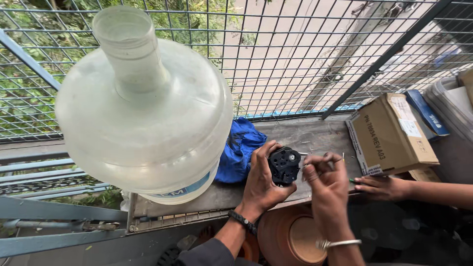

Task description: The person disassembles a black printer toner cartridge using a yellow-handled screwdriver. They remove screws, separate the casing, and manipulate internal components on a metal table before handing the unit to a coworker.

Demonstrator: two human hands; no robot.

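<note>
Head view: at lower centre, the left hand (pixel 261 180) grips a black toner cartridge (pixel 284 165) over the grey surface (pixel 315 135); the right hand (pixel 327 184) pinches a thin tool at its end. A big empty clear water jug (pixel 143 108) fills the left; a closed cardboard box (pixel 391 133) lies right.

A brown cardboard box (pixel 391 134) with white labels (pixel 410 127) lies at right; a blue-and-white label (pixel 183 191) bands the water jug at lower centre-left.
</note>
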